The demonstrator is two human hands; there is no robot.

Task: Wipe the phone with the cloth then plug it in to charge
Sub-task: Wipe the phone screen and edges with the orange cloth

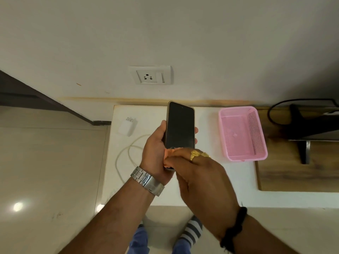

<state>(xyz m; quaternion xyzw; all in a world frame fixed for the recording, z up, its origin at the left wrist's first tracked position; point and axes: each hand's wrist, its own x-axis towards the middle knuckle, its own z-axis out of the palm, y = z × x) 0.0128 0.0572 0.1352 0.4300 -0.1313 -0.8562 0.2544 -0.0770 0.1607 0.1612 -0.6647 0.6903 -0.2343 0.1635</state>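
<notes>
My left hand (156,153) grips a dark-screened phone (180,125), held upright above a white counter (211,171) with the screen facing me. My right hand (200,173) is closed on a small orange cloth (171,154) and presses it against the lower part of the screen; most of the cloth is hidden under my fingers. A white charger plug (128,127) lies on the counter to the left of the phone, its white cable (124,154) looping toward me. A white wall socket (150,75) sits on the wall above the counter.
An empty pink plastic basket (243,133) stands on the counter to the right. Beyond it are a wooden surface (293,171) and a black stand with a dark cable (302,125). Tiled floor lies to the left; my feet show below the counter edge.
</notes>
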